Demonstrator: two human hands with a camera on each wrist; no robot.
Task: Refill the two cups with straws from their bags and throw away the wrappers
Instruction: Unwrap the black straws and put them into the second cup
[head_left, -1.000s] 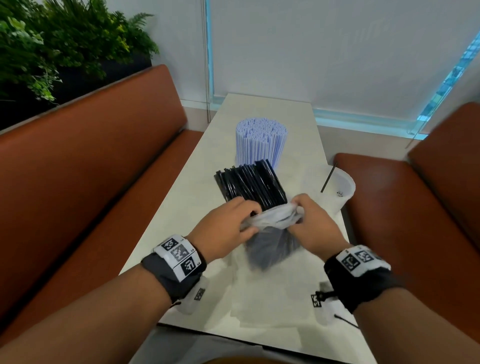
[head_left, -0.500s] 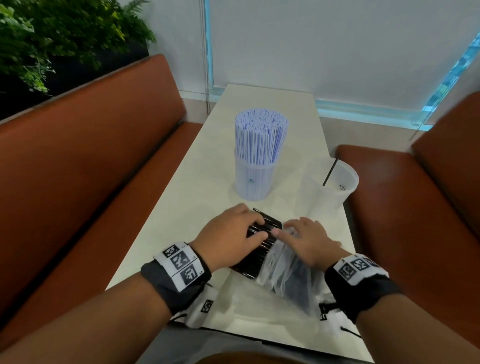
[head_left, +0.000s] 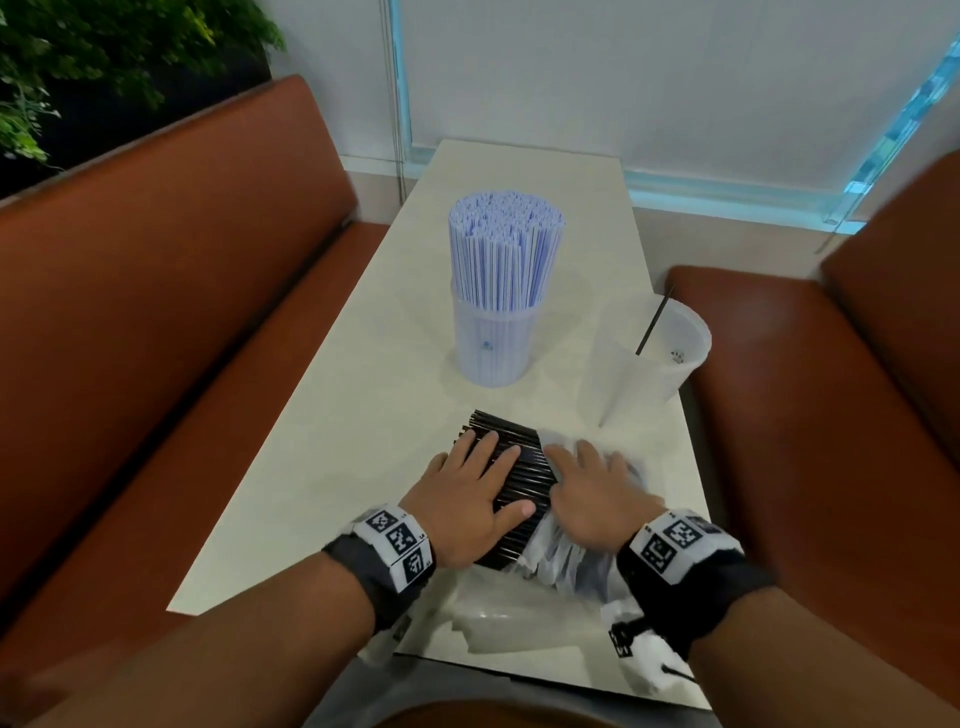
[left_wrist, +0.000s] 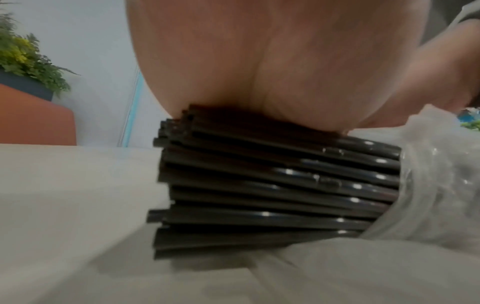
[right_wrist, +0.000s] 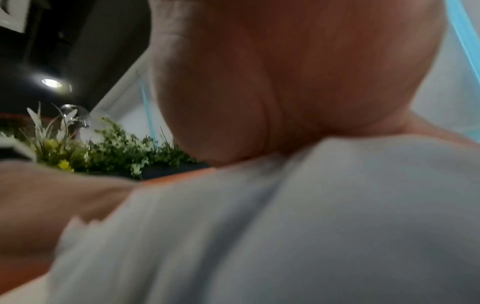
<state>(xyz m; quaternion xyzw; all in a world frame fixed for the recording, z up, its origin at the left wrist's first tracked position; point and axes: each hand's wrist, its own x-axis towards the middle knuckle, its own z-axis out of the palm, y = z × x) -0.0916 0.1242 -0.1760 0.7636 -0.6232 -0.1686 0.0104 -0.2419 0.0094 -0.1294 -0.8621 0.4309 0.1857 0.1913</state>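
Observation:
A bundle of black straws (head_left: 511, 467) (left_wrist: 272, 185) lies flat on the white table (head_left: 332, 447), half out of its clear plastic bag (head_left: 566, 561) (left_wrist: 436, 185). My left hand (head_left: 467, 493) lies flat on the bare straws, fingers straight. My right hand (head_left: 597, 493) presses flat on the bag over the straws' other end. One clear cup (head_left: 493, 343) further back is packed with white-and-blue straws (head_left: 504, 249). A second clear cup (head_left: 670, 353) at the right edge holds a single black straw (head_left: 654, 322). In the right wrist view only my palm and blurred bag (right_wrist: 311, 226) show.
An empty clear wrapper (head_left: 498, 623) lies flat at the table's near edge, under my wrists. Brown benches flank the table, left (head_left: 156, 338) and right (head_left: 831, 415). Plants (head_left: 78, 62) stand behind the left bench; a wall and window close the far end.
The straw bundle, held up between both hands a second ago, came down flat on the table. My hands went from gripping it to lying flat, and the bag slid back off more straws.

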